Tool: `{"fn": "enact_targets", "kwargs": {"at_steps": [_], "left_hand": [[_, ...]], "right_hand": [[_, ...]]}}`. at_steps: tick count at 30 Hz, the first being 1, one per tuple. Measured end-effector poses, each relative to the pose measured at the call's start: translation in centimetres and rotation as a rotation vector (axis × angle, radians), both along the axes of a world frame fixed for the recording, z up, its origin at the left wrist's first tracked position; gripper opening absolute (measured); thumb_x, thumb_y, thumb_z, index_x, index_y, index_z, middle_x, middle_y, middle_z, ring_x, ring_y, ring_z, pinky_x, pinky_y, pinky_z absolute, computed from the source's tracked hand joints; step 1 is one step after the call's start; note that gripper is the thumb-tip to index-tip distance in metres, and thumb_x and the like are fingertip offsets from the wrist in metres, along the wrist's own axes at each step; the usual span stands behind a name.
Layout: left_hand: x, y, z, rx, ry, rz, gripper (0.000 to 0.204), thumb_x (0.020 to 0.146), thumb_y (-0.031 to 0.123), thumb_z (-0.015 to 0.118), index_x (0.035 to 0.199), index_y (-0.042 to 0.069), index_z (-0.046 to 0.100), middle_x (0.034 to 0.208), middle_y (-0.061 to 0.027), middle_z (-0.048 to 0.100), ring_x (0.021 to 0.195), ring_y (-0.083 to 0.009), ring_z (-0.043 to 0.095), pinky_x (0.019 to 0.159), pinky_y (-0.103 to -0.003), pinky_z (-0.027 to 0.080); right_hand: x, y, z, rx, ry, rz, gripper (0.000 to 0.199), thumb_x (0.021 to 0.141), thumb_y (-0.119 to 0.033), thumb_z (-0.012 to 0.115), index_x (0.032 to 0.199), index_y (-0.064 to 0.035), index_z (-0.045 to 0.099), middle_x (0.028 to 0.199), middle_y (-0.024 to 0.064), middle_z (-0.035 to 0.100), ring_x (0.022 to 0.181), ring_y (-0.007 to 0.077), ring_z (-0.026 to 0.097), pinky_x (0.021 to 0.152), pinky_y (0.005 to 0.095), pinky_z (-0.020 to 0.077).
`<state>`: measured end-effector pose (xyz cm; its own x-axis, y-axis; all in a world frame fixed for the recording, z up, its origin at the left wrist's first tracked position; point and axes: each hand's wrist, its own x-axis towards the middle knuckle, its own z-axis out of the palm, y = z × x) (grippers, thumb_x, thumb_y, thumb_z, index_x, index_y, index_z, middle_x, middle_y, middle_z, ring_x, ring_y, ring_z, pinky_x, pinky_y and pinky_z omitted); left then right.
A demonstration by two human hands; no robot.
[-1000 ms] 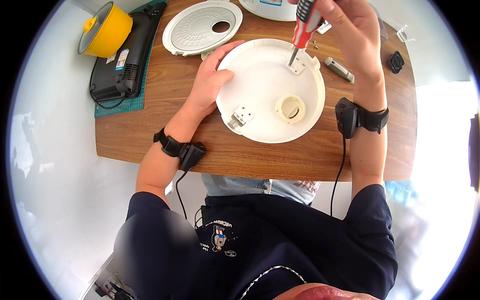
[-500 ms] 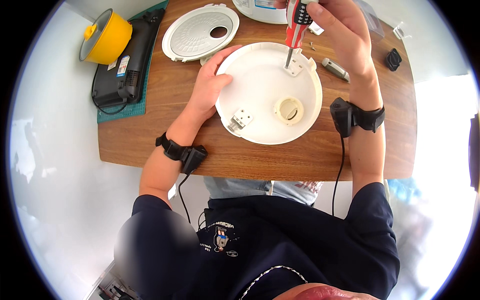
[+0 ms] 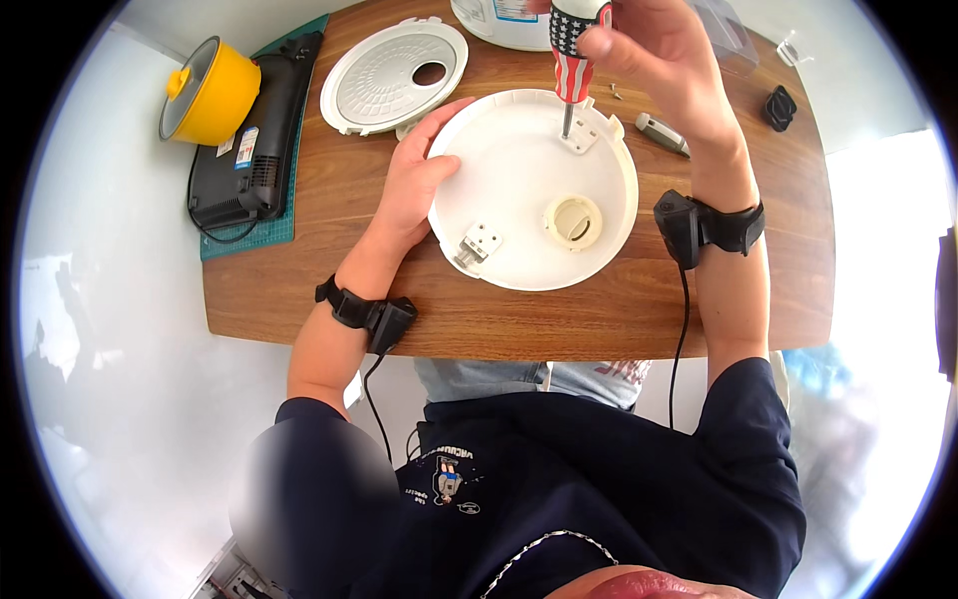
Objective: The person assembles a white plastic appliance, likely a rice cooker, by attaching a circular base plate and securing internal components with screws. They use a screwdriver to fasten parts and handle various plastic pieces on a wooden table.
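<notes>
Screwdriver [image 3: 573, 80] in the right hand [image 3: 664, 68] shows a different face from a second ago: the starred band on its handle comes round to the front, and the shaft looks more upright. The tip keeps to the same small white hinge plate [image 3: 581, 138], so I judge that the driver is being turned at that one spot, and the work there is under way.

The right hand is closed around the handle, thumb pressed along its side; some of its fingers are out of my sight. The left hand [image 3: 409, 190] is part-open, clasping the round white lid shell [image 3: 509, 185], thumb over the rim and fingers round the outside. That shell sits hollow side up at the middle of the table [image 3: 319, 290]; whether it rests fully on the wood I can't tell. Inside it are a cream slotted cap [image 3: 573, 222] and a second bracket [image 3: 483, 241] near the lower-left rim.

Just beyond lie two or so loose screws [image 3: 616, 93] and a grey-handled tool [image 3: 662, 134]. Farther off, a pale disc with a round hole [image 3: 384, 75] lies to the left, and a yellow pot [image 3: 213, 92] rests by a black appliance [image 3: 232, 183].
</notes>
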<state>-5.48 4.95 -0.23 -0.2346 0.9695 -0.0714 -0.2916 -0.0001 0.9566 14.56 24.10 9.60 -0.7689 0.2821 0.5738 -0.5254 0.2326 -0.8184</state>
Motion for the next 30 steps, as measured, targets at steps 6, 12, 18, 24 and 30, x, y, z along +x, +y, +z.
{"fn": "enact_targets", "kwargs": {"at_steps": [6, 12, 18, 24, 30], "left_hand": [[0.0, 0.0, 0.0, -0.002, -0.003, -0.004, 0.065, 0.084, -0.006, 0.047, 0.148, 0.000, 0.048, 0.138, -0.0154, 0.061, 0.121, -0.0222, 0.063, 0.102, -0.036, 0.054], [0.0, 0.0, -0.1, -0.003, -0.003, -0.006, 0.065, 0.084, -0.006, 0.047, 0.148, -0.001, 0.047, 0.138, -0.0156, 0.061, 0.122, -0.0219, 0.063, 0.103, -0.036, 0.053], [0.0, 0.1, 0.0, -0.004, -0.003, -0.011, 0.065, 0.084, -0.006, 0.047, 0.148, 0.000, 0.048, 0.138, -0.0153, 0.061, 0.122, -0.0219, 0.063, 0.104, -0.036, 0.053], [0.0, 0.0, 0.0, 0.006, 0.039, -0.027, 0.066, 0.086, 0.000, 0.053, 0.151, 0.000, 0.046, 0.141, -0.0166, 0.060, 0.126, -0.0235, 0.062, 0.106, -0.037, 0.051], [0.0, 0.0, 0.0, 0.016, 0.012, -0.023, 0.064, 0.086, 0.000, 0.052, 0.150, 0.000, 0.046, 0.140, -0.0161, 0.060, 0.125, -0.0230, 0.062, 0.106, -0.036, 0.052]], "right_hand": [[0.4, -1.1, 0.7, -0.132, 0.045, -0.019, 0.040, 0.097, -0.008, 0.070, 0.133, -0.0004, 0.056, 0.115, 0.0091, 0.065, 0.087, 0.0110, 0.065, 0.071, 0.0244, 0.0564], [0.3, 0.4, 0.4, 0.016, -0.001, 0.056, 0.037, 0.103, -0.013, 0.061, 0.136, 0.0002, 0.053, 0.117, 0.0123, 0.066, 0.085, 0.0120, 0.066, 0.071, 0.0248, 0.0562], [-0.6, -2.1, 0.9, -0.258, 0.006, -0.216, 0.042, 0.100, -0.012, 0.067, 0.138, 0.0002, 0.052, 0.113, 0.0094, 0.065, 0.078, 0.0091, 0.065, 0.065, 0.0231, 0.0554], [0.4, 0.1, 0.7, -0.049, -0.015, -0.019, 0.043, 0.102, -0.004, 0.053, 0.144, 0.0004, 0.046, 0.112, 0.0089, 0.063, 0.095, 0.0115, 0.064, 0.075, 0.0244, 0.0539], [-1.5, -2.6, 0.8, -0.141, 0.032, -0.351, 0.042, 0.102, -0.007, 0.054, 0.143, 0.0002, 0.048, 0.111, 0.0096, 0.064, 0.085, 0.0093, 0.062, 0.073, 0.0227, 0.0521]]}}
